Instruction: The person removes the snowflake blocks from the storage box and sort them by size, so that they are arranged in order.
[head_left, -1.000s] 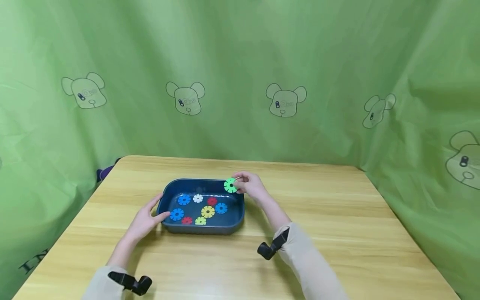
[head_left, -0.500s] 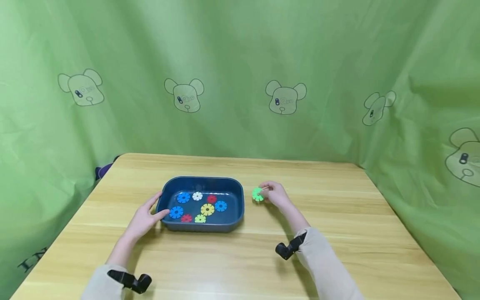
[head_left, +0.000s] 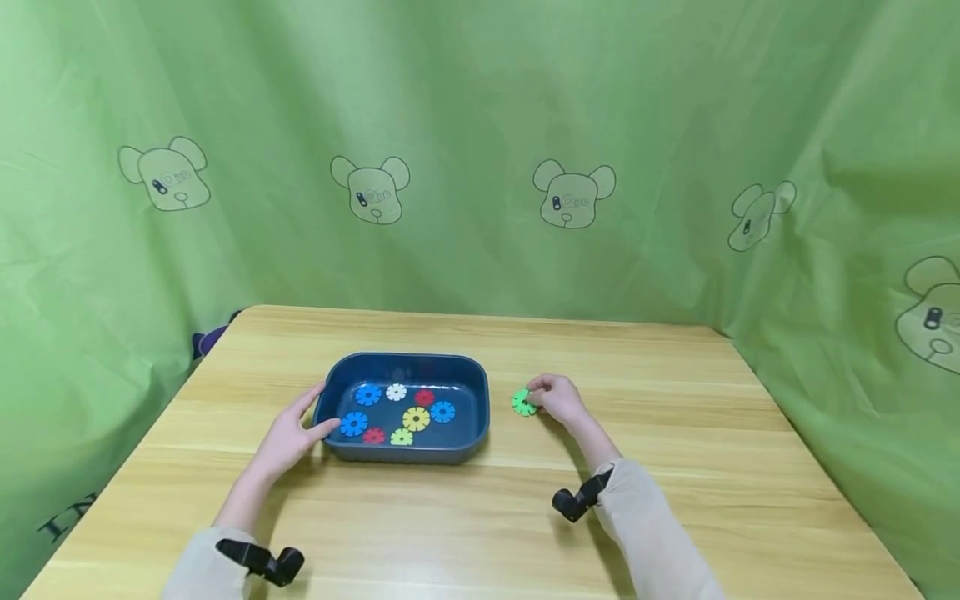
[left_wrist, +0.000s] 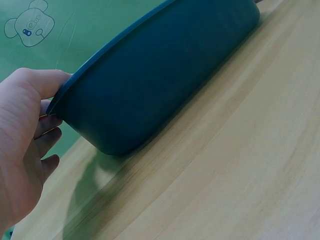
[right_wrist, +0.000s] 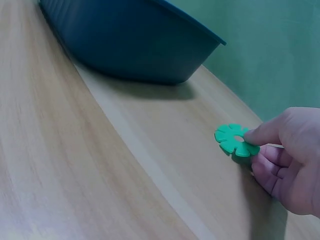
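A dark blue plastic basin (head_left: 408, 455) stands on the table, several flower-shaped slotted discs lying flat in it. Among them are a yellow disc (head_left: 416, 418), a white disc (head_left: 396, 392) and a blue disc (head_left: 354, 424). My left hand (head_left: 287, 440) grips the basin's left end, thumb over the rim and the other fingers along the outside. To the right of the basin, my right hand (head_left: 558, 400) pinches a green flower disc (right_wrist: 231, 139) between thumb and fingers. The disc is close over the tabletop.
The wooden table (head_left: 420, 525) reaches out on all sides of the basin. A green curtain (head_left: 465, 100) with bear-head drawings hangs behind it. A purple object (head_left: 212, 337) shows past the table's back left corner.
My right hand has carried the green flower disc from over the basin's right rim out to the right and lowered it towards the table. My left hand has stayed on the basin.
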